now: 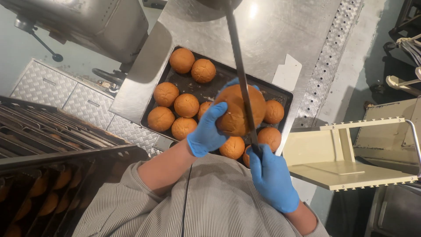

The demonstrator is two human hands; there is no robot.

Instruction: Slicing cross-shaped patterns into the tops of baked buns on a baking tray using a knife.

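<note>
Left hand (208,131) cupping a bun (234,109), right hand (272,177) fisted on a knife (240,74), handle hidden.

bare steel bench (272,39) lies open at twelve and one o'clock of the baking tray (151,115), apart from a white scraper (287,72). buns (186,105) crowd the tray itself. a rack of trays (48,145) blocks nine o'clock; a cream machine shelf (346,169) blocks three o'clock.
</note>
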